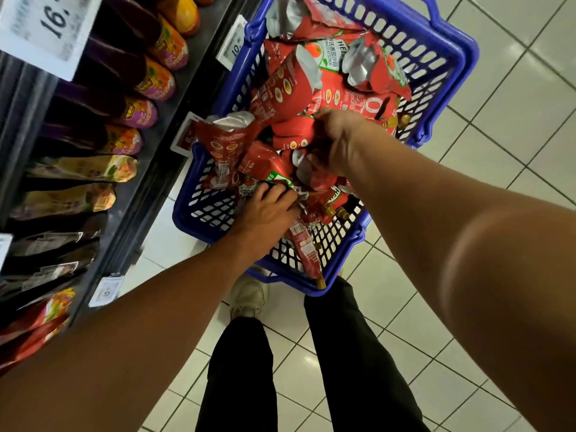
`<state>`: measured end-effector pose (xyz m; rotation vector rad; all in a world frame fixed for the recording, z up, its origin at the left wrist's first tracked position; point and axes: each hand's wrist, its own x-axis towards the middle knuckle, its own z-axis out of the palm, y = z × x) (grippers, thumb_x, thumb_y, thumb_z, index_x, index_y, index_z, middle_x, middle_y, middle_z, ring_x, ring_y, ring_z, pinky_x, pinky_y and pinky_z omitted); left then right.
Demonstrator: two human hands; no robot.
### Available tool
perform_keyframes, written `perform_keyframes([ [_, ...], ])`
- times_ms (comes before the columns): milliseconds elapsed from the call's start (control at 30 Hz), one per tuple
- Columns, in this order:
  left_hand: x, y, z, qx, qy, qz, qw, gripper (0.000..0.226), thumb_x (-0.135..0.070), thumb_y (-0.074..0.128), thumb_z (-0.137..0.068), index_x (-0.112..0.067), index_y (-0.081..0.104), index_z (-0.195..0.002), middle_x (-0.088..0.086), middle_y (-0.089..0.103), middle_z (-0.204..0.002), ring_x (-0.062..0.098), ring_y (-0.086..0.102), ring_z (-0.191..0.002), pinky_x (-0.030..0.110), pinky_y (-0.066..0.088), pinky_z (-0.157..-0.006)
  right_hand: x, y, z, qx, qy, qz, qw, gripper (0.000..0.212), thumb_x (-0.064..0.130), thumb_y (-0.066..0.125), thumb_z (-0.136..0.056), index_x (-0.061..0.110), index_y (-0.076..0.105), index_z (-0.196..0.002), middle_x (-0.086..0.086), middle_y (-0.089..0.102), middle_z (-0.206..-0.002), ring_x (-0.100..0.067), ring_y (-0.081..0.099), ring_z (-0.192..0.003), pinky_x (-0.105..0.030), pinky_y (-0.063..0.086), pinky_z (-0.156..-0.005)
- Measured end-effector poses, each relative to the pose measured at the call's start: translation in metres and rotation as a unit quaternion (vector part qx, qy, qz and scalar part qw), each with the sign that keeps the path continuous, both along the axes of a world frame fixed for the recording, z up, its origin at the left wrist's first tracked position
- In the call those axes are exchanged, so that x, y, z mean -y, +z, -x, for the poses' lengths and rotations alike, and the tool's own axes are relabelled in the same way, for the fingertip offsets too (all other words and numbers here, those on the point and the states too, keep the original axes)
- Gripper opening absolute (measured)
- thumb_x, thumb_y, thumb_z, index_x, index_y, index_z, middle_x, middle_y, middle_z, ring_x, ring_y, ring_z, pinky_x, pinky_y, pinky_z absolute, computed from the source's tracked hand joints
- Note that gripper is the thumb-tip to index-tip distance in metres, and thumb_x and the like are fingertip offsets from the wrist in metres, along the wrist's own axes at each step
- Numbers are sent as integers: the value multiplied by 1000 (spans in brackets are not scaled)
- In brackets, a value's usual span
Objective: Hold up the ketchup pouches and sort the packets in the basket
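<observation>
A blue plastic basket (448, 51) stands on the floor, full of several red ketchup pouches (290, 85) with gold caps. Both my hands reach down into it. My left hand (268, 210) lies on the pouches near the basket's near left side, fingers curled over a pouch with a green and white label (276, 179). My right hand (333, 138) is deeper in the middle of the pile, its fingers curled round a red pouch (293, 132); the fingertips are hidden among the packs.
A dark shelf (174, 120) runs along the left with rows of sauce bottles (156, 73) and pouches, plus price tags (107, 289) on its edge. White tiled floor (514, 120) lies to the right. My black trousers and a light shoe (249, 294) are just below the basket.
</observation>
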<state>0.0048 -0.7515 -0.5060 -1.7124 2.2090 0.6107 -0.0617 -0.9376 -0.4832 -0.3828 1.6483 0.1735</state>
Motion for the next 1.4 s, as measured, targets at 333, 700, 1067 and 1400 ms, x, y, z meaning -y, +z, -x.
perform_keyframes([
  [333, -14, 13, -23, -89, 53, -7, 995, 37, -7, 74, -82, -11, 68, -118, 7, 64, -132, 27, 47, -137, 52, 33, -111, -26, 0, 28, 87, -143, 49, 985, 15, 18, 53, -99, 3, 56, -98, -12, 58, -74, -19, 51, -53, -27, 46, -44],
  [700, -37, 57, -15, -271, 353, -90, 891, 23, -35, 73, -87, -19, 62, -99, -6, 65, -87, 14, 64, -80, 29, 51, -65, -59, 66, 90, 264, -223, 115, 931, 54, 7, 57, -85, 2, 51, -138, -18, 63, -131, -34, 62, -119, -50, 49, -102],
  [1067, -41, 146, -17, -397, 596, -159, 680, 16, -42, 76, -75, -37, 74, -90, -15, 76, -85, 6, 74, -75, 23, 60, -62, -64, 172, 102, 346, -182, 142, 909, 32, 27, 57, -93, 12, 65, -121, -12, 72, -114, -25, 71, -98, -47, 56, -92],
  [1400, -15, 243, -17, -568, 617, -108, 534, 45, -35, 79, -75, -18, 67, -115, 6, 75, -108, 22, 72, -96, 35, 59, -78, -84, 267, 112, 290, -115, 225, 923, 48, 19, 65, -82, 5, 60, -128, -23, 68, -121, -31, 70, -97, -46, 58, -89],
])
